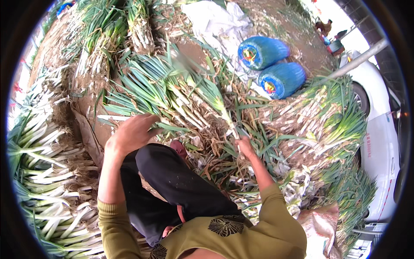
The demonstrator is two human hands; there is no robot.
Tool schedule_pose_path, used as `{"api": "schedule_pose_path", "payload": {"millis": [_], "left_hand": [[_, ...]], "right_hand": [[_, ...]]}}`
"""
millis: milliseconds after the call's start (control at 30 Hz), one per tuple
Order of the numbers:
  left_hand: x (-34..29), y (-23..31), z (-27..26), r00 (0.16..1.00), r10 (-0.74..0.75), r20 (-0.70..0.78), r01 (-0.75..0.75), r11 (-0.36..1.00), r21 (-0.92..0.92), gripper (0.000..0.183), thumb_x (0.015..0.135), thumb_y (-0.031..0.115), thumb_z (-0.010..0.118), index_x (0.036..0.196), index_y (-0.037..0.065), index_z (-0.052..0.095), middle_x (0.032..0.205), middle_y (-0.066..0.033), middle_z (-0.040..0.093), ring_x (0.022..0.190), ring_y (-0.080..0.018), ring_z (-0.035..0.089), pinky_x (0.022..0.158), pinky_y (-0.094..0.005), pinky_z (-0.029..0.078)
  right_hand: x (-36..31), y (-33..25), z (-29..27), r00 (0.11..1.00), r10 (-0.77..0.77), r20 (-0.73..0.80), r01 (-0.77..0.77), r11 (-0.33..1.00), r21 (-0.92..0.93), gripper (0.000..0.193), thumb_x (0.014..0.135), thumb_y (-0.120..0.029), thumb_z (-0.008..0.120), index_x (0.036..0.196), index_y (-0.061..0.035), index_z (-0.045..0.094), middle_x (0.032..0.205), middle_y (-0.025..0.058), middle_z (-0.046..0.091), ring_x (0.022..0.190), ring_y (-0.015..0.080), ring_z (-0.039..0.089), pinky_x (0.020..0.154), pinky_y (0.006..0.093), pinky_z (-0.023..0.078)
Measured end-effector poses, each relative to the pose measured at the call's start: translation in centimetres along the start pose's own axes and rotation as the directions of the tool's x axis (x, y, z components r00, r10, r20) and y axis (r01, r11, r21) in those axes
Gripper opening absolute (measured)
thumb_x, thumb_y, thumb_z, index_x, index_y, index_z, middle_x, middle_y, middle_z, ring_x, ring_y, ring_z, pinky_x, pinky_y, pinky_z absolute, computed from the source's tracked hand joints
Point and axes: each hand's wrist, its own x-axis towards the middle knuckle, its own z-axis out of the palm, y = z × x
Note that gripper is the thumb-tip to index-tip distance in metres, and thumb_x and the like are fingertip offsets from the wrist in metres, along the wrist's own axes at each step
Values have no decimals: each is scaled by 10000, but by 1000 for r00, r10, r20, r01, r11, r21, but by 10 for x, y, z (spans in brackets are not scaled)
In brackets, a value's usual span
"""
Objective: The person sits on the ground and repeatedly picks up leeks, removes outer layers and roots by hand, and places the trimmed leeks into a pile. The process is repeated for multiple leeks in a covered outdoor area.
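Note:
My right hand [245,146] is closed around the white lower stalk of a large green onion [220,105]. Its green leaves point up and to the left, over a loose heap of green onions [172,93] in front of me. My left hand [134,133] is raised over my knee with its fingers bent and apart. A green leaf [174,127] shows beside those fingertips; whether they touch it is unclear. On the hand's other side, a pale narrow strip [113,117] sticks out, partly hidden behind it; I cannot tell what it is.
Peeled white green onions [56,172] lie stacked at left. Stripped leaves [224,162] litter the ground before my knees. Two blue net-wrapped bundles [282,80] rest by a white sheet [215,21]. More onions [319,114] lie at right, near a white vehicle [379,146].

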Motion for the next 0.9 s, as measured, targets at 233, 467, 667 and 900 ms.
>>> {"api": "schedule_pose_path", "payload": {"millis": [233,467,667,900], "left_hand": [[61,32,33,941,310,-136,-334,794,-508,284,863,213,558,1053,3,571,898,-124,619,856,-200,584,767,-308,461],[111,44,99,955,229,189,72,439,-896,344,862,304,559,1048,16,590,808,-83,627,686,-173,617,616,-295,528],[106,66,77,965,259,40,119,-298,-947,339,870,326,540,1039,33,519,892,-121,607,760,-238,617,676,-381,529],[119,43,71,985,-41,-168,-157,-619,-770,190,878,149,523,956,-24,507,755,-156,614,622,-234,625,557,-301,551]], "right_hand": [[-141,-77,-105,964,-215,-160,134,904,-407,316,659,-58,529,963,-16,606,721,23,571,643,87,516,575,236,401],[-236,-137,-108,965,-239,-106,251,961,119,365,662,-1,448,1013,60,529,644,56,568,469,106,483,450,226,397],[-251,-160,-68,934,-356,-28,354,913,201,409,679,-69,471,1054,92,492,570,61,510,468,152,478,512,294,453],[-219,-158,-27,961,-257,97,233,949,212,314,766,-70,593,1046,46,514,629,18,495,485,106,472,488,273,430]]}}
